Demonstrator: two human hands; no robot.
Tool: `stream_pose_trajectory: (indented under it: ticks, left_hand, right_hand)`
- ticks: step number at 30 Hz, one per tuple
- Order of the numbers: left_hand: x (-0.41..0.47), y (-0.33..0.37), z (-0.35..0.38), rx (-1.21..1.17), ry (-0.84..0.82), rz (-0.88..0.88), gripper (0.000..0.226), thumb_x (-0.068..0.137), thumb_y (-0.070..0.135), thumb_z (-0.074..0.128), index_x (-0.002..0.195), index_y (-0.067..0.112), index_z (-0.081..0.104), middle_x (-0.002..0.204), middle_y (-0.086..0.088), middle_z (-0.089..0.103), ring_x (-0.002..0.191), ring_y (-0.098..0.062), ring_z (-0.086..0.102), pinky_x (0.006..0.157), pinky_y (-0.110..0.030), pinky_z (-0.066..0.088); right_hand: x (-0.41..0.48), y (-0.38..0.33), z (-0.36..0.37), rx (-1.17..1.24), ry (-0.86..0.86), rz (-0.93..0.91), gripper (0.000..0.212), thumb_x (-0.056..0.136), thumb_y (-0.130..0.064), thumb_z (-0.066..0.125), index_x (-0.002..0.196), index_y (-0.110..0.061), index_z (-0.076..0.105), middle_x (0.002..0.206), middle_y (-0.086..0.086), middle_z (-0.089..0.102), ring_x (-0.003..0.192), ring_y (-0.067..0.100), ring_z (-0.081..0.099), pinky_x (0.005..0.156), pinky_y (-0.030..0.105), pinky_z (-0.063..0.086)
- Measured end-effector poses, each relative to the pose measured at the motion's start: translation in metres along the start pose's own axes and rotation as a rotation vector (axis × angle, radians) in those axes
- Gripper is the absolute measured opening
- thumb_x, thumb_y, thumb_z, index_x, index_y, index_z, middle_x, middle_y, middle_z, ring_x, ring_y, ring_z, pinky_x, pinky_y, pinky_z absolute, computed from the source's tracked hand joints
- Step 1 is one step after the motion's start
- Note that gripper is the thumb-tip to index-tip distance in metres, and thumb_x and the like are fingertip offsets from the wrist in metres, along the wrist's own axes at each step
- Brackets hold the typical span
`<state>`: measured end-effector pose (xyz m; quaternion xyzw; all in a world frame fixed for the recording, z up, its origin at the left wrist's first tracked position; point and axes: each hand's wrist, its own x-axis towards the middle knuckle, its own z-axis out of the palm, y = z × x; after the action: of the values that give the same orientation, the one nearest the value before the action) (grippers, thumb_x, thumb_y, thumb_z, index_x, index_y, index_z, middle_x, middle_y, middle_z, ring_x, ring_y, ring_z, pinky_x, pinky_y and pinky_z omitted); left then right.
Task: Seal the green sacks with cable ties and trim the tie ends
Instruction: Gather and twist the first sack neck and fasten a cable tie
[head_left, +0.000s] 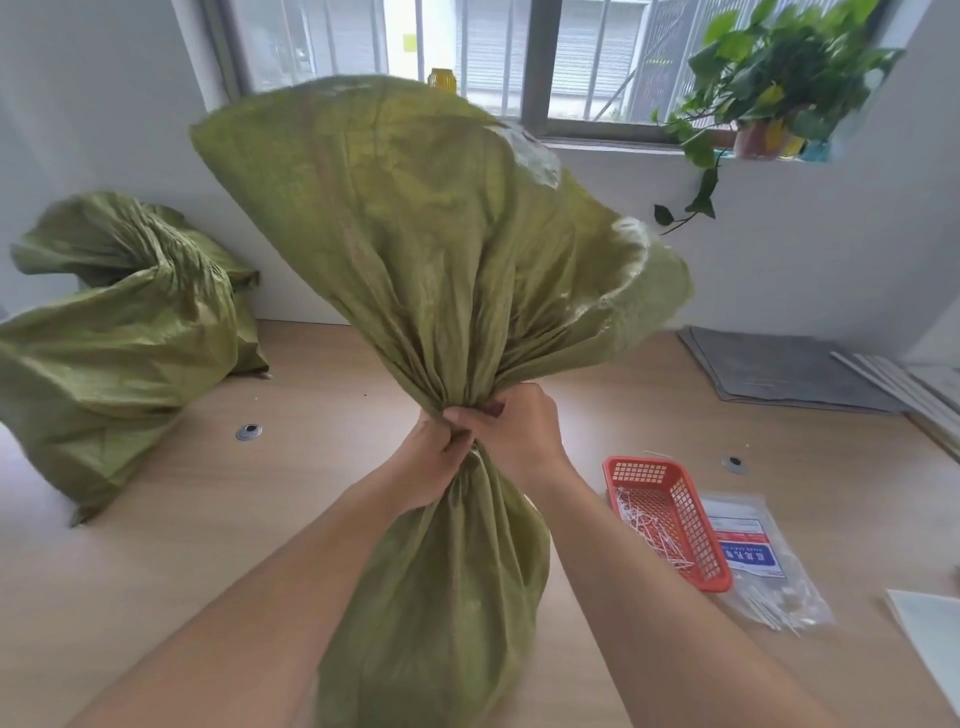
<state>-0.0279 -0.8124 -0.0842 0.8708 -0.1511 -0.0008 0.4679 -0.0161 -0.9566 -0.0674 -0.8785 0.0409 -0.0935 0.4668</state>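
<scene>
Green woven plastic makes up the sack (441, 291) standing at the middle of the wooden table (171, 519), its neck gathered into tight pleats and its open mouth fanning wide above, blocking much of the window (571, 57) behind. Both hands are closed around that gathered neck, the left hand (431, 457) just under and touching the right hand (514, 431); what fills the sack's lower part cannot be seen. A second green sack (119, 332) slumps at the table's far left, against the wall, its mouth loose. To the right of the held sack sits an orange lattice basket (670, 519) holding short white tie offcuts. Just beside it lies a clear plastic packet (763, 561) of white cable ties, with a blue label whose writing is too small to read. Grey sheets (789, 369) lie farther back on the right, and a leafy plant (779, 78) stands on the sill.
</scene>
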Motion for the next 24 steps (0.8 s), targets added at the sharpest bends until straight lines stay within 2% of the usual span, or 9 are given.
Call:
stream_pose_trajectory:
  ticks: [2, 4, 7, 9, 11, 13, 16, 20, 24]
  left_hand:
    - [-0.001, 0.002, 0.002, -0.066, 0.076, 0.002, 0.051, 0.102, 0.025, 0.057, 0.151, 0.019, 0.043, 0.139, 0.004, 0.059, 0.128, -0.011, 0.055, 0.106, -0.024, 0.045]
    - [-0.004, 0.004, 0.002, -0.155, 0.148, -0.007, 0.038, 0.098, 0.025, 0.066, 0.135, 0.022, 0.057, 0.119, 0.01, 0.07, 0.107, -0.007, 0.067, 0.089, -0.022, 0.055]
    - [-0.013, -0.001, 0.003, -0.276, 0.308, 0.022, 0.019, 0.103, 0.025, 0.062, 0.116, 0.018, 0.073, 0.106, 0.004, 0.077, 0.097, -0.014, 0.073, 0.085, -0.036, 0.059]
    - [-0.014, -0.004, 0.004, -0.225, 0.481, 0.021, 0.017, 0.102, 0.02, 0.063, 0.11, 0.015, 0.078, 0.1, 0.006, 0.078, 0.092, -0.012, 0.073, 0.083, -0.035, 0.059]
    - [-0.012, -0.003, 0.006, -0.297, 0.586, 0.007, 0.012, 0.096, 0.013, 0.072, 0.103, 0.013, 0.081, 0.094, 0.004, 0.079, 0.088, -0.015, 0.075, 0.081, -0.033, 0.06]
    - [-0.01, 0.005, 0.006, -0.562, 0.58, -0.082, 0.01, 0.091, 0.004, 0.077, 0.096, 0.012, 0.081, 0.089, 0.0, 0.08, 0.083, -0.018, 0.076, 0.075, -0.03, 0.061]
    - [-0.008, 0.007, 0.002, -0.865, 0.526, -0.178, 0.01, 0.086, -0.001, 0.079, 0.088, 0.009, 0.075, 0.084, -0.003, 0.077, 0.076, -0.021, 0.071, 0.069, -0.03, 0.059]
    - [-0.01, 0.006, 0.002, -1.044, 0.542, -0.203, 0.014, 0.082, 0.001, 0.082, 0.076, 0.011, 0.073, 0.09, -0.005, 0.076, 0.08, -0.025, 0.071, 0.082, -0.04, 0.059]
    - [-0.013, 0.004, 0.007, -1.021, 0.538, -0.085, 0.012, 0.079, -0.005, 0.08, 0.077, 0.006, 0.077, 0.093, -0.007, 0.075, 0.085, -0.023, 0.072, 0.083, -0.034, 0.059]
  right_hand:
    - [-0.005, -0.009, -0.006, 0.019, 0.029, 0.011, 0.04, 0.087, -0.046, 0.076, 0.061, -0.019, 0.062, 0.059, -0.005, 0.06, 0.063, 0.021, 0.061, 0.067, 0.037, 0.055]
    - [-0.01, -0.016, -0.012, 0.024, 0.051, 0.024, 0.042, 0.091, -0.04, 0.075, 0.059, -0.019, 0.058, 0.058, -0.005, 0.057, 0.062, 0.02, 0.057, 0.066, 0.035, 0.051]
    - [-0.016, -0.023, -0.017, 0.057, 0.072, 0.047, 0.041, 0.091, -0.037, 0.075, 0.062, -0.009, 0.065, 0.061, 0.001, 0.064, 0.065, 0.024, 0.062, 0.064, 0.036, 0.05]
    - [-0.017, -0.024, -0.016, 0.074, 0.085, 0.062, 0.042, 0.09, -0.037, 0.077, 0.064, -0.005, 0.068, 0.06, 0.004, 0.065, 0.065, 0.025, 0.062, 0.057, 0.034, 0.046]
    - [-0.018, -0.024, -0.015, 0.066, 0.089, 0.076, 0.043, 0.091, -0.038, 0.076, 0.064, -0.005, 0.067, 0.058, 0.002, 0.061, 0.059, 0.021, 0.057, 0.051, 0.031, 0.037]
    - [-0.017, -0.022, -0.015, 0.066, 0.087, 0.072, 0.042, 0.091, -0.039, 0.076, 0.067, -0.005, 0.07, 0.06, 0.001, 0.062, 0.06, 0.019, 0.056, 0.05, 0.027, 0.036]
    - [-0.017, -0.02, -0.014, 0.104, 0.068, 0.079, 0.039, 0.09, -0.04, 0.077, 0.07, -0.007, 0.073, 0.066, 0.003, 0.069, 0.068, 0.023, 0.065, 0.057, 0.031, 0.046]
    - [-0.018, -0.021, -0.013, 0.14, 0.068, 0.123, 0.043, 0.09, -0.043, 0.077, 0.071, -0.005, 0.071, 0.068, 0.008, 0.072, 0.071, 0.028, 0.07, 0.066, 0.037, 0.054]
    - [-0.017, -0.024, -0.014, 0.139, 0.092, 0.148, 0.044, 0.09, -0.042, 0.077, 0.069, -0.004, 0.068, 0.066, 0.008, 0.071, 0.07, 0.029, 0.069, 0.063, 0.035, 0.051]
